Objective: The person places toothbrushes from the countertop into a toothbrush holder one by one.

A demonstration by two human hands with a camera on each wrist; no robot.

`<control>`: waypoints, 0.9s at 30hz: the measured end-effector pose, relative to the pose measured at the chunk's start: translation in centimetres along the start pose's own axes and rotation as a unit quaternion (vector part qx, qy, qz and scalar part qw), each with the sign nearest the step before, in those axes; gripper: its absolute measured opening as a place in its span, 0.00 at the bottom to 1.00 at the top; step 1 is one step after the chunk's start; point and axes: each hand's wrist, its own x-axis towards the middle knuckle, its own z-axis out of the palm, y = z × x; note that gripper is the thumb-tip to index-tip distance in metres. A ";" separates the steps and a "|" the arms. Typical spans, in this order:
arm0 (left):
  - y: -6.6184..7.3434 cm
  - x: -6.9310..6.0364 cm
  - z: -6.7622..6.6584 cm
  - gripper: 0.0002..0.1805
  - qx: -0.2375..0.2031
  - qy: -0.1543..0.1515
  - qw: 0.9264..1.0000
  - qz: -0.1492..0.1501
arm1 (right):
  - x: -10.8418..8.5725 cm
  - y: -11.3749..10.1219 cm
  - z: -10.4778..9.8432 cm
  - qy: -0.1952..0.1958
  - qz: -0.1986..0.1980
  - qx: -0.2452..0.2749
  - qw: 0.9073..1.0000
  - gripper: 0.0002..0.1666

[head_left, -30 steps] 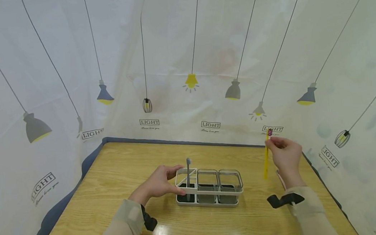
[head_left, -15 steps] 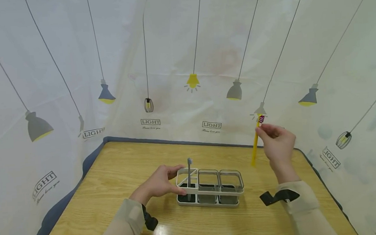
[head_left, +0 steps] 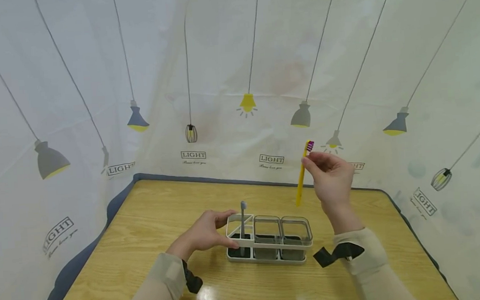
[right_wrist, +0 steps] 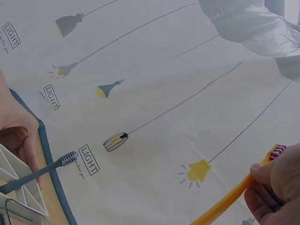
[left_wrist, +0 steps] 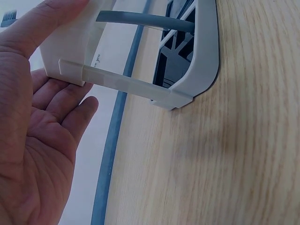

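My left hand (head_left: pixel 201 231) grips the left end of a white toothbrush holder (head_left: pixel 246 243), thumb in front and fingers behind. A grey toothbrush (head_left: pixel 242 221) stands bristles up in the holder's divided left section. In the left wrist view its handle (left_wrist: pixel 145 19) runs down to the holder's dark base (left_wrist: pixel 176 61). My right hand (head_left: pixel 333 181) pinches a yellow toothbrush (head_left: pixel 301 178) just below its purple bristles, in the air behind and right of the holder. The handle hangs down, slightly tilted, and touches nothing else in the head view.
Two clear square cups, a middle one (head_left: pixel 267 226) and a right one (head_left: pixel 296 227), sit in the holder. The holder stands on a wooden table (head_left: pixel 176 195). A white sheet (head_left: pixel 218 68) printed with lamps hangs beyond the table's far edge.
My right hand has moved left and upward with the yellow toothbrush, closer to the holder. My left hand and the holder have stayed in place.
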 end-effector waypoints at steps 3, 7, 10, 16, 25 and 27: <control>0.1 0.0 0.0 0.55 0.005 0.001 1.000 -0.003 | -0.4 -0.2 1.0 -0.007 0.001 0.011 1.000 0.10; 0.0 0.0 0.0 0.55 0.009 0.001 1.000 -0.002 | -1.1 -0.6 2.2 -0.015 0.009 0.021 1.000 0.09; -0.1 0.0 0.0 0.55 0.009 0.001 1.000 0.000 | -1.7 -0.8 3.0 -0.024 0.017 0.029 0.999 0.09; -0.2 0.0 0.0 0.55 0.000 0.000 1.000 -0.002 | -2.8 -0.5 4.6 -0.044 0.038 0.053 0.997 0.08; -0.1 0.0 0.0 0.56 0.000 0.000 1.000 -0.006 | -5.0 0.6 6.6 -0.071 0.076 0.081 0.991 0.08; 0.0 0.0 0.0 0.56 0.000 0.000 1.000 -0.006 | -5.5 1.0 6.9 -0.077 0.078 0.081 0.991 0.07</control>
